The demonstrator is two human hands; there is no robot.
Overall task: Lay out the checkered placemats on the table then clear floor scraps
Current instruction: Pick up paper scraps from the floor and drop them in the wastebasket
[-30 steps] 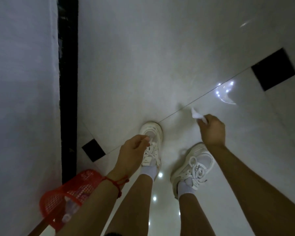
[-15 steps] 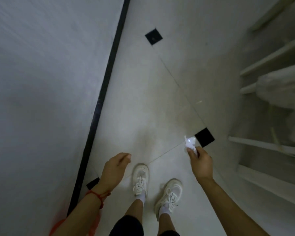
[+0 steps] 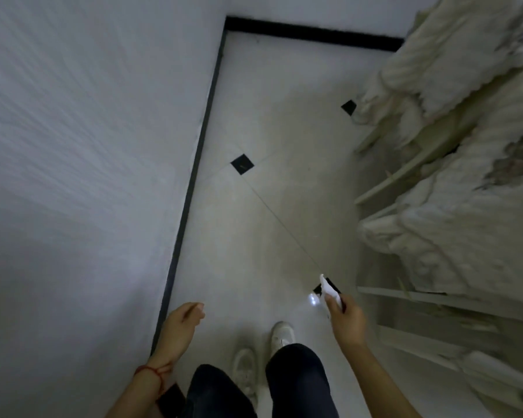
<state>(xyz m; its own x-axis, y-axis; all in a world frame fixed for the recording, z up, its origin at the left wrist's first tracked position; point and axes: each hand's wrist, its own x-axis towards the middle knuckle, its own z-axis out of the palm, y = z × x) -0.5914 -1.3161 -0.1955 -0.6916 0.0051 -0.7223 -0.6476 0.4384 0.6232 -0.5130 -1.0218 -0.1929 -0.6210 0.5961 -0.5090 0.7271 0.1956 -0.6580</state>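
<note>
- A white paper scrap (image 3: 329, 289) is pinched in the right hand (image 3: 346, 322), at about 4 o'clock in the view, clear of the floor (image 3: 254, 236), presumably for disposal.
- The left hand (image 3: 180, 327), at 7 o'clock, is held empty, its fingers (image 3: 195, 309) loosely curled.
- No placemats are seen.

The floor (image 3: 269, 230) is pale grey-white tile with small black diamond insets (image 3: 242, 164) at the tile corners. A black skirting strip (image 3: 191, 188) runs along the plain white wall (image 3: 82, 146) on the left and at the far side. The scrap (image 3: 329, 289) in the right hand (image 3: 346, 322) is white. The left wrist carries a red string (image 3: 151, 371). The shoes (image 3: 281, 333) are white and the trousers (image 3: 296, 384) are dark navy. The cloth (image 3: 465, 191) on the right is cream with a faded floral pattern.
</note>
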